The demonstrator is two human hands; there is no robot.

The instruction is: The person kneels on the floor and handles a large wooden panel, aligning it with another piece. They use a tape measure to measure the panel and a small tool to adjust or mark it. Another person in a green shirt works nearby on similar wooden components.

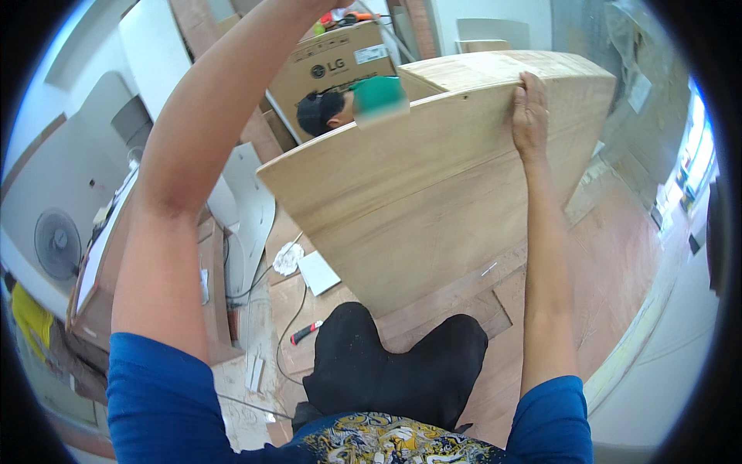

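Observation:
A large plywood box-like piece (417,185) stands in front of my knees, its broad pale side toward me and its top curving away to the right. My right hand (531,116) is on its upper edge, fingers bent over the rim. My left arm reaches up and forward past the panel's left end. Only a bit of my left hand (334,5) shows at the top border, near a cardboard box (336,66) with an orange-and-black object (362,15) on top. What that hand holds, if anything, is cut off from view.
Behind the panel is a person in a dark cap (315,114) and green clothing. A red-and-black handled tool (306,332), a white tile-like piece (319,273) and a cable lie on the floor. At left are a fan (57,243) and another person in yellow (32,313).

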